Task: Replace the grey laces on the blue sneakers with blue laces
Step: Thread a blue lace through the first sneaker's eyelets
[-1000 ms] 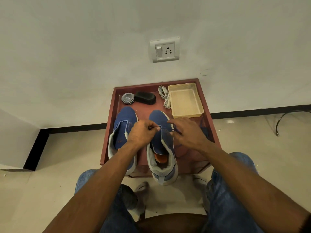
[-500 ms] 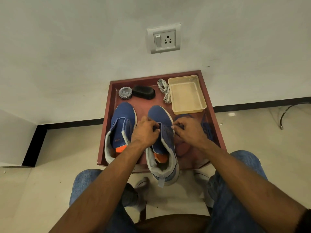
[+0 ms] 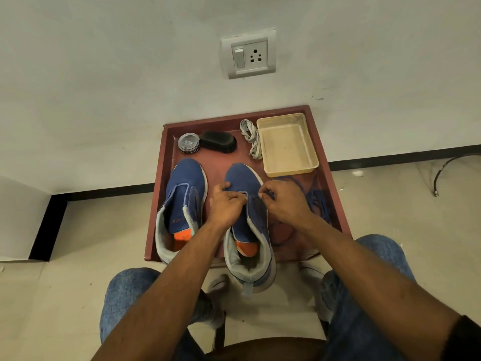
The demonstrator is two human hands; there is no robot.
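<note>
A seated person works over two blue sneakers on a low reddish-brown bench (image 3: 156, 204) with a raised rim. The right sneaker (image 3: 244, 183), blue knit with a grey collar, an orange insole and a pale sole, carries no lace across its opening, and its heel juts past the near edge of the bench. The left hand (image 3: 225, 207) has its grip curled onto the left edge of the tongue opening, thumb resting toward the toe. The right hand (image 3: 285, 204) meets it from the other side, its grip pinching the end of a blue lace (image 3: 316, 201) at the eyelet row; the rest of that lace lies in loose loops just right of the grip. To the left of both hands stands the left sneaker (image 3: 186, 186), also unlaced, with a small orange mark on its lining that is too small to read. Beyond the hands lie the bundled grey laces (image 3: 251, 138), a pale plastic tray (image 3: 287, 144), a black brush (image 3: 220, 142) and a round tin (image 3: 188, 143) whose lid print is illegible.
</note>
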